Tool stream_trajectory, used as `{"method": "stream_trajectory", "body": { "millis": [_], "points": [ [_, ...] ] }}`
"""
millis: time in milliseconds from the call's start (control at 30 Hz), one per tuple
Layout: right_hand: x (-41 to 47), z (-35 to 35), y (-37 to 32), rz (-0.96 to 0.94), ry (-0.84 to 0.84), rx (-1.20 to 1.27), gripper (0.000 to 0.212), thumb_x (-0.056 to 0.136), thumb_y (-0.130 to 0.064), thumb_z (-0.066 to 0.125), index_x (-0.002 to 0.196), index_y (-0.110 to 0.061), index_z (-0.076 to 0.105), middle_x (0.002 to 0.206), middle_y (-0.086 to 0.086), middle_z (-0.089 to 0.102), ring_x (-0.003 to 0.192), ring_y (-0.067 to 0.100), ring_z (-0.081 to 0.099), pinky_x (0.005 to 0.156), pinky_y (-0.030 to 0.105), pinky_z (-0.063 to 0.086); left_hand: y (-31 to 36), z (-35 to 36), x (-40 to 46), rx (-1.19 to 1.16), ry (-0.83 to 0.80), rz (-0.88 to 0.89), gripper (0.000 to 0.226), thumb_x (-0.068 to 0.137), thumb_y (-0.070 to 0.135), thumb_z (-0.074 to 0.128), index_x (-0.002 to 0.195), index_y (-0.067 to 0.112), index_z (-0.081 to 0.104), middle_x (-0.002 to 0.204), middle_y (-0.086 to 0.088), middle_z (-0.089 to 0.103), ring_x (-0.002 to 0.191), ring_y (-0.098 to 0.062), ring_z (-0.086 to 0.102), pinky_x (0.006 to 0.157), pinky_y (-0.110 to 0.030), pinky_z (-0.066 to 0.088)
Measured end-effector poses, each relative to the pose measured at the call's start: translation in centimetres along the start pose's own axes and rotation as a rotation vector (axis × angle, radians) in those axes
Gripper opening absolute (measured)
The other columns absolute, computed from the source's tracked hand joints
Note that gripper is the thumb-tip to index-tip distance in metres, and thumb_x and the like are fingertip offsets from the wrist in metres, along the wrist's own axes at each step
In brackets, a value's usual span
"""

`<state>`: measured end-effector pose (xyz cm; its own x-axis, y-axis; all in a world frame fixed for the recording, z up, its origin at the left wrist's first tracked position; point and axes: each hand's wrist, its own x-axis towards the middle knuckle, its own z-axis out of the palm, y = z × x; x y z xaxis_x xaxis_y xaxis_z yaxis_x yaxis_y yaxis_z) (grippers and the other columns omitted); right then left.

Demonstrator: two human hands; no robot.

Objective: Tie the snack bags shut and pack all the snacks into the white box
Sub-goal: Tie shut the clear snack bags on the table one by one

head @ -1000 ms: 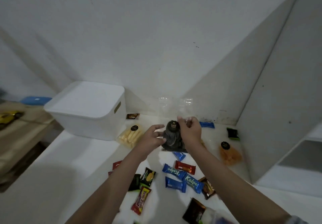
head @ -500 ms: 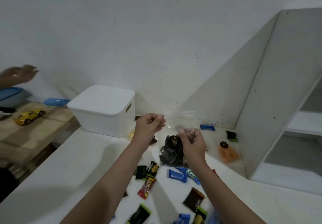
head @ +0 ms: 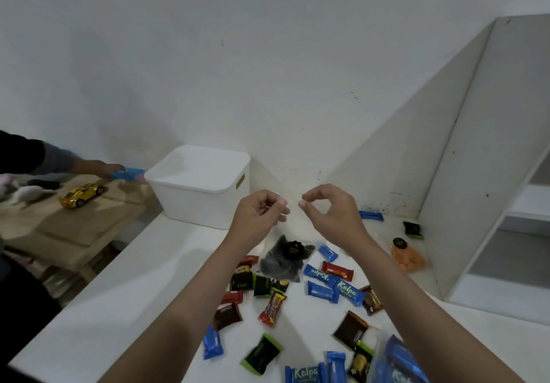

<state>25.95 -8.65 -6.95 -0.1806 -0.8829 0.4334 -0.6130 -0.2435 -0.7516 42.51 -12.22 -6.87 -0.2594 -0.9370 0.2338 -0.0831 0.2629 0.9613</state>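
My white table (head: 125, 308) has a white box (head: 199, 186) sitting at the back by the wall. Lots of small snacks lie on the table: blue Kalpa packs (head: 346, 289), red bars (head: 337, 270), black and green packs (head: 261, 354), and an orange snack bag (head: 407, 258) near the right corner.

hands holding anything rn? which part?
Both hands, left hand and right hand, pinch the top edge of the clear snack bag; its dark contents hang blurred below.
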Motion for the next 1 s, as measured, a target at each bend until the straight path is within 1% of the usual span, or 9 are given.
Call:
{"method": "stream_trajectory", "body": {
  "millis": [67, 167, 267, 400, 533, 633, 800, 900, 1000],
  "points": [
    [0.2, 0.1, -0.5, -0.003, -0.020, 0.029, 0.008, 0.084, -0.026, 0.069, 0.091, -0.022, 0.067, 0.090, -0.011, 0.065, 0.086, -0.003, 0.058, 0.073, 0.005, 0.040, 0.3, -0.7, -0.1, 0.029, -0.019, 0.013, 0.013, 0.091, 0.009, 0.059, 0.080, 0.010, 0.064, 0.078, -0.009, 0.070, 0.064, -0.009, 0.067, 0.061, -0.017, 0.051],
    [0.5, 0.6, -1.2, -0.027, -0.064, 0.042, 0.010, 0.086, -0.023, 0.067, 0.095, -0.020, 0.068, 0.095, -0.006, 0.067, 0.088, 0.000, 0.060, 0.072, 0.001, 0.040, 0.6, -1.5, -0.1, 0.059, -0.022, 0.031, 0.014, 0.092, 0.008, 0.057, 0.079, 0.012, 0.062, 0.077, -0.006, 0.069, 0.063, -0.008, 0.068, 0.062, -0.016, 0.051],
    [0.8, 0.5, -1.8, -0.048, -0.105, 0.031, 0.010, 0.085, -0.025, 0.068, 0.094, -0.020, 0.068, 0.095, -0.006, 0.067, 0.089, 0.002, 0.060, 0.076, 0.006, 0.042, 0.7, -2.0, -0.1, 0.149, 0.001, 0.093, 0.016, 0.092, 0.009, 0.057, 0.078, 0.015, 0.060, 0.075, -0.002, 0.070, 0.065, -0.009, 0.068, 0.066, -0.018, 0.052],
    [1.0, 0.4, -2.8, -0.058, -0.164, -0.021, 0.011, 0.085, -0.029, 0.069, 0.090, -0.019, 0.069, 0.090, -0.009, 0.066, 0.086, -0.001, 0.058, 0.071, 0.003, 0.039, 1.0, -2.3, -0.2, 0.221, 0.012, 0.182, 0.018, 0.091, 0.006, 0.057, 0.077, 0.018, 0.059, 0.073, 0.001, 0.069, 0.068, -0.007, 0.067, 0.069, -0.016, 0.052],
    [1.3, 0.4, -3.5, -0.068, -0.185, -0.033, 0.010, 0.085, -0.029, 0.068, 0.086, -0.019, 0.069, 0.086, -0.011, 0.066, 0.084, -0.006, 0.056, 0.071, 0.004, 0.036, 1.2, -2.3, 0.0, 0.267, 0.037, 0.232, 0.023, 0.090, 0.007, 0.058, 0.075, 0.024, 0.057, 0.070, 0.005, 0.068, 0.069, -0.007, 0.067, 0.069, -0.019, 0.053],
    [1.6, 0.5, -3.8, -0.077, -0.170, -0.042, 0.009, 0.086, -0.027, 0.067, 0.084, -0.018, 0.067, 0.080, -0.016, 0.062, 0.081, -0.009, 0.054, 0.070, 0.002, 0.035, 1.4, -2.4, 0.3, 0.272, 0.047, 0.252, 0.020, 0.090, 0.007, 0.058, 0.076, 0.020, 0.058, 0.070, 0.004, 0.068, 0.068, -0.009, 0.067, 0.069, -0.022, 0.055],
    [1.9, 0.6, -4.1, -0.104, -0.137, -0.038, 0.010, 0.085, -0.021, 0.067, 0.076, -0.018, 0.064, 0.075, -0.017, 0.061, 0.077, -0.004, 0.057, 0.071, -0.001, 0.034, 1.9, -2.4, 0.5, 0.248, 0.027, 0.256, 0.021, 0.091, 0.006, 0.057, 0.076, 0.020, 0.057, 0.070, 0.004, 0.067, 0.068, -0.008, 0.067, 0.067, -0.016, 0.052],
    [1.8, 0.7, -4.3, -0.118, -0.113, -0.035, 0.011, 0.085, -0.019, 0.067, 0.075, -0.015, 0.063, 0.074, -0.015, 0.061, 0.076, -0.002, 0.057, 0.071, 0.003, 0.037, 2.2, -2.4, 0.4, 0.238, 0.010, 0.263, 0.020, 0.091, 0.005, 0.056, 0.076, 0.019, 0.057, 0.070, 0.003, 0.067, 0.068, -0.008, 0.066, 0.068, -0.017, 0.052],
    [1.7, 0.8, -4.5, -0.114, -0.122, -0.034, 0.011, 0.086, -0.021, 0.066, 0.079, -0.012, 0.065, 0.076, -0.016, 0.061, 0.076, -0.002, 0.057, 0.072, 0.005, 0.037, 2.5, -2.7, 0.4, 0.206, -0.010, 0.250, 0.018, 0.092, 0.003, 0.055, 0.078, 0.015, 0.058, 0.070, 0.002, 0.066, 0.067, -0.006, 0.065, 0.069, -0.018, 0.053]
  ]
}}
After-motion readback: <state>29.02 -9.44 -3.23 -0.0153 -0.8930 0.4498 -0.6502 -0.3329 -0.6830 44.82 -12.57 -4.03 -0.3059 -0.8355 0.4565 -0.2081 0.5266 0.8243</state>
